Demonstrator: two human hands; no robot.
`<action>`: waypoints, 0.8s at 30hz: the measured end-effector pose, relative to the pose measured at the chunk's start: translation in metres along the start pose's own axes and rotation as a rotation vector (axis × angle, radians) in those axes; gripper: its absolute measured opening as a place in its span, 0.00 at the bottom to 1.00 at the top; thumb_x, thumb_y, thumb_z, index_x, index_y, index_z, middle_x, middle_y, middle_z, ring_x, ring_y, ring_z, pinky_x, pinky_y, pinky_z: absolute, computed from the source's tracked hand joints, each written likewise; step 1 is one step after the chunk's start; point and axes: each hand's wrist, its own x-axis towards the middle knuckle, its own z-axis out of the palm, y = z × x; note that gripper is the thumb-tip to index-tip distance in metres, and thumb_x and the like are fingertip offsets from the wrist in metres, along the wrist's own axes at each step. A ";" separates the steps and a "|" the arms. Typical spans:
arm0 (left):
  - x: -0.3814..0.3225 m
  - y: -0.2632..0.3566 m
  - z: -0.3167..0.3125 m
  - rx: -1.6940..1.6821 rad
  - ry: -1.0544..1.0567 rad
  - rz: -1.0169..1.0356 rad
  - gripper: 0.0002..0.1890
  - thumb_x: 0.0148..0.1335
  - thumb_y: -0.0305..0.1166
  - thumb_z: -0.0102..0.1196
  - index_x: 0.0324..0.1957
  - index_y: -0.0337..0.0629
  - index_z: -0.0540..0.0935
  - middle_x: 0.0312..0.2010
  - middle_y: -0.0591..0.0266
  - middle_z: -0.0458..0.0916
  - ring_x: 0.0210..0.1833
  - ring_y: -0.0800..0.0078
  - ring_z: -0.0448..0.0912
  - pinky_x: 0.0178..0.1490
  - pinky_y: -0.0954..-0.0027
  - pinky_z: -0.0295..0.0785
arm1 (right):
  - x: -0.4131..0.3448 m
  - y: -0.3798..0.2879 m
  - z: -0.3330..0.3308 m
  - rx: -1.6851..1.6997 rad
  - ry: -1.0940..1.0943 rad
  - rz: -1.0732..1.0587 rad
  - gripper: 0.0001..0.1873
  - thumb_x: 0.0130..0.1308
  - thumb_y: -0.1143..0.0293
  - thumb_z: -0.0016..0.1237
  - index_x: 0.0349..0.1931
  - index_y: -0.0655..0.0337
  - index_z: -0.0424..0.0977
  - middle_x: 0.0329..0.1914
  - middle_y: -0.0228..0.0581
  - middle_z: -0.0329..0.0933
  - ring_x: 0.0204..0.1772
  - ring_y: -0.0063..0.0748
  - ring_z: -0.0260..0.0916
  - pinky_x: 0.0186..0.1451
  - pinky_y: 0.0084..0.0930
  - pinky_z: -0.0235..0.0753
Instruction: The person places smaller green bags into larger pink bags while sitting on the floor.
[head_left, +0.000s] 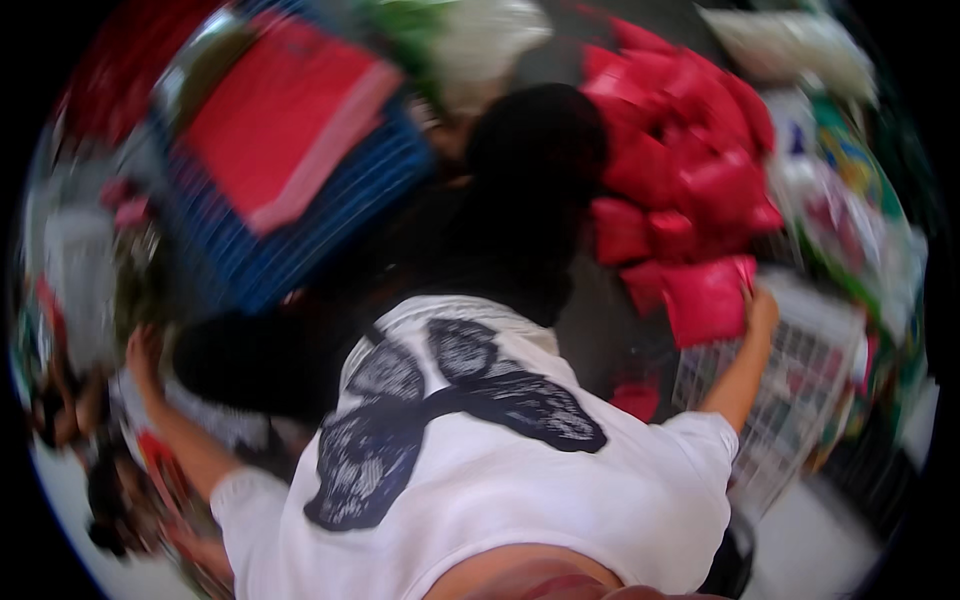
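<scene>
At the right, my right hand (762, 306) grips the edge of a pink-red square packet (703, 304). The packet hangs over the near side of a heap of similar red packets (675, 142). Stretched out to the left, my left hand (144, 351) is blurred, and whether its fingers hold anything does not show. Beside it is a brownish-green bundle (141, 281), too smeared to name. A blue plastic crate (300, 262) stands ahead of me to the left, with a red sheet or flat bag (277, 112) with a pink border lying on top.
A white wire-grid basket (787, 375) stands below my right forearm. Filled clear plastic bags (840, 217) and a pale sack (795, 52) lie at the far right. Another whitish bag (487, 45) is ahead. Another person (124, 502) is at the lower left. My dark-clad legs (517, 217) spread between crate and heap.
</scene>
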 end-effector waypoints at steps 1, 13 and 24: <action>-0.021 -0.020 0.002 -0.057 0.052 -0.040 0.21 0.65 0.45 0.48 0.54 0.43 0.73 0.53 0.58 0.76 0.50 0.65 0.77 0.51 0.66 0.72 | 0.016 -0.013 0.008 0.010 -0.075 0.130 0.22 0.64 0.48 0.40 0.45 0.54 0.78 0.42 0.52 0.77 0.47 0.54 0.74 0.49 0.46 0.71; -0.092 -0.243 0.097 0.597 0.586 -0.275 0.26 0.50 0.47 0.62 0.44 0.35 0.78 0.45 0.46 0.79 0.50 0.54 0.77 0.53 0.61 0.71 | -0.010 -0.286 -0.240 0.789 0.624 -0.380 0.15 0.69 0.65 0.44 0.52 0.60 0.75 0.38 0.44 0.80 0.35 0.33 0.77 0.41 0.24 0.75; -0.040 -0.239 0.152 0.555 0.551 -0.606 0.37 0.47 0.59 0.61 0.50 0.36 0.75 0.52 0.42 0.72 0.57 0.49 0.70 0.56 0.55 0.67 | -0.167 -0.494 -0.282 0.624 0.180 -1.230 0.10 0.62 0.80 0.46 0.43 0.65 0.77 0.22 0.38 0.70 0.22 0.26 0.67 0.26 0.21 0.66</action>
